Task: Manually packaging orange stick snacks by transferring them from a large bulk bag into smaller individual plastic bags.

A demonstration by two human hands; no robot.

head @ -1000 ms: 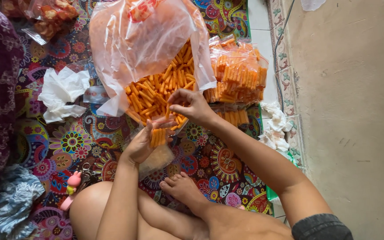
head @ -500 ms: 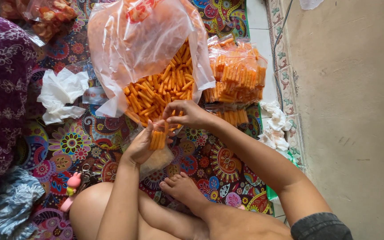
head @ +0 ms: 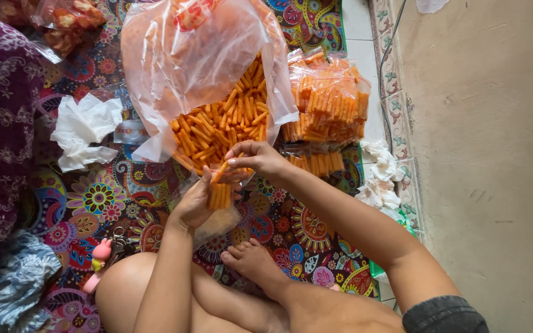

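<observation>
Our left hand [head: 195,206] cups a small clear bag [head: 220,213] — fingers curled round it. Our right hand [head: 257,159] pinches orange snack sticks [head: 222,169] between fingertips, just above the bag's mouth.

Bare forearms, bare legs and foot; dark grey sleeve [head: 445,314] at right upper arm.
</observation>
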